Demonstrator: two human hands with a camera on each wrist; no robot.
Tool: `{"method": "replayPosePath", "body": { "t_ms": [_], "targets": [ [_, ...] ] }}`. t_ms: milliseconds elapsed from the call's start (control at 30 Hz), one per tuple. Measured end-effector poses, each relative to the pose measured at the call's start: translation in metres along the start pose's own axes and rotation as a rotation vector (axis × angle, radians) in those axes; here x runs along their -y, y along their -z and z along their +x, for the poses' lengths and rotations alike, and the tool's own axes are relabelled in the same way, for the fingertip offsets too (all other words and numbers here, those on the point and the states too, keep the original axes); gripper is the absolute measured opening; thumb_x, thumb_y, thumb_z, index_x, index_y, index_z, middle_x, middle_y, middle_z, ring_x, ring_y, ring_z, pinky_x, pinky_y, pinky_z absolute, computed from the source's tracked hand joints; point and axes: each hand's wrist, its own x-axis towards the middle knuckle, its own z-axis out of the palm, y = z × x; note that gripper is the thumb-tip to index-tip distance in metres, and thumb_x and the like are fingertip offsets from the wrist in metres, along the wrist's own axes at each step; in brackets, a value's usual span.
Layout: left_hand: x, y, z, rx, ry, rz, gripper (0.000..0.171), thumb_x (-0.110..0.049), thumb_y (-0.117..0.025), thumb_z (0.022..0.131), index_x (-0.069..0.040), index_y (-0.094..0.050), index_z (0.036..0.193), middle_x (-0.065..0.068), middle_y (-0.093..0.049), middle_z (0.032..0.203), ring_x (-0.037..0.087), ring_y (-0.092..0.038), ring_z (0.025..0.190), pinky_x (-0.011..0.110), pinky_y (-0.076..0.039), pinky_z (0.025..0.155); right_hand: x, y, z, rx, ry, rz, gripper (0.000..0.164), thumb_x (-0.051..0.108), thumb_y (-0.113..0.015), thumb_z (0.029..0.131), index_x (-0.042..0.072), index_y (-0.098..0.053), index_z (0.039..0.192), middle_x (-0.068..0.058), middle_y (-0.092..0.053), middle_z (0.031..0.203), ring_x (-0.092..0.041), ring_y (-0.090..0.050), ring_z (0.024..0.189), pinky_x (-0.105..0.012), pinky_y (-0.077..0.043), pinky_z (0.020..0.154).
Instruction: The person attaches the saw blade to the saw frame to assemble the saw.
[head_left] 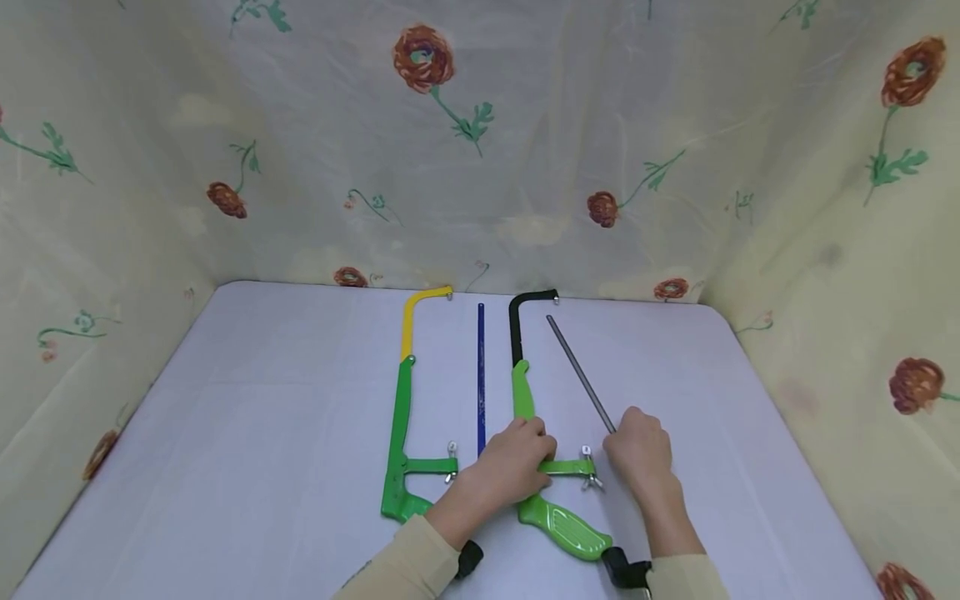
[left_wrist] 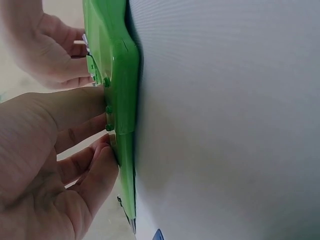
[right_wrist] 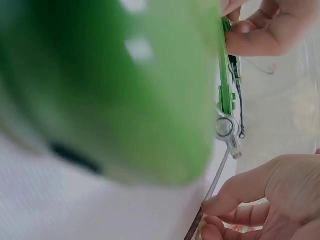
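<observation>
My left hand (head_left: 517, 458) grips the light green hacksaw frame (head_left: 566, 527) near its crossbar; the frame lies on the table with its black bow pointing away. In the left wrist view, the thumb and fingertips pinch the green body (left_wrist: 125, 85). Right of this frame, my right hand (head_left: 643, 446) pinches the near end of a slim grey hacksaw blade (head_left: 579, 371), which slants away to the left. Its thumb and fingers close on the blade in the right wrist view. A wing nut (head_left: 592, 482) sits at the crossbar's end, between the hands.
Left of the hands lies a second hacksaw frame (head_left: 397, 433), darker green with a yellow bow, its handle partly hidden by my left forearm. A blue hacksaw blade (head_left: 481, 375) lies between the two frames. Flowered sheeting (head_left: 525, 167) surrounds the white table (head_left: 262, 467) at the back and sides.
</observation>
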Motion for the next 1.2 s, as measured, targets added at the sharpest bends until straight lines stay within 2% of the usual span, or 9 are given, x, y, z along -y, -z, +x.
{"method": "replayPosePath", "body": {
  "t_ms": [333,567,733,1000,1200],
  "targets": [
    [0.002,-0.0009,0.0004,-0.001,-0.003,-0.003,0.019,-0.031,-0.078,0.086,-0.02,-0.072,0.101,-0.004,-0.06,0.104,0.01,-0.048,0.092,0.017,-0.042,0.066,0.0003,0.0038,0.0026,0.015,0.002,-0.013,0.008,-0.001,-0.053,0.074,-0.005,-0.059,0.074,-0.021,-0.062,0.072,-0.03,-0.054,0.064,-0.04,-0.044,0.054],
    [0.0026,-0.0009,-0.0001,-0.012,-0.013,-0.001,0.02,-0.031,-0.078,0.086,-0.02,-0.072,0.101,-0.004,-0.06,0.104,0.009,-0.047,0.091,0.017,-0.042,0.067,-0.0002,0.0009,0.0025,0.024,0.004,-0.034,0.016,0.0,-0.053,0.075,-0.009,-0.063,0.083,-0.023,-0.06,0.078,-0.033,-0.055,0.069,-0.042,-0.045,0.058],
    [0.0032,-0.0016,-0.0001,-0.013,-0.011,-0.002,0.019,-0.031,-0.078,0.085,-0.02,-0.072,0.099,-0.004,-0.06,0.103,0.01,-0.048,0.091,0.017,-0.043,0.068,-0.0005,-0.0006,0.0012,0.06,-0.021,-0.028,0.019,0.002,-0.051,0.078,-0.009,-0.061,0.09,-0.022,-0.062,0.078,-0.031,-0.056,0.066,-0.038,-0.043,0.052],
    [0.0034,-0.0024,-0.0001,-0.015,-0.008,-0.011,0.018,-0.03,-0.078,0.085,-0.02,-0.072,0.099,-0.005,-0.059,0.102,0.009,-0.046,0.09,0.017,-0.041,0.067,-0.001,0.0055,-0.0007,0.055,-0.012,-0.067,0.015,0.005,-0.054,0.081,-0.003,-0.066,0.087,-0.021,-0.067,0.081,-0.031,-0.06,0.067,-0.04,-0.045,0.052],
    [0.0037,-0.0024,-0.0005,-0.019,-0.004,-0.015,0.018,-0.03,-0.078,0.085,-0.02,-0.072,0.099,-0.005,-0.059,0.102,0.009,-0.047,0.091,0.017,-0.041,0.066,-0.0012,0.0084,-0.0022,0.044,0.001,-0.053,0.015,0.004,-0.057,0.081,-0.005,-0.067,0.089,-0.022,-0.067,0.082,-0.031,-0.061,0.067,-0.039,-0.046,0.054]
  ]
}}
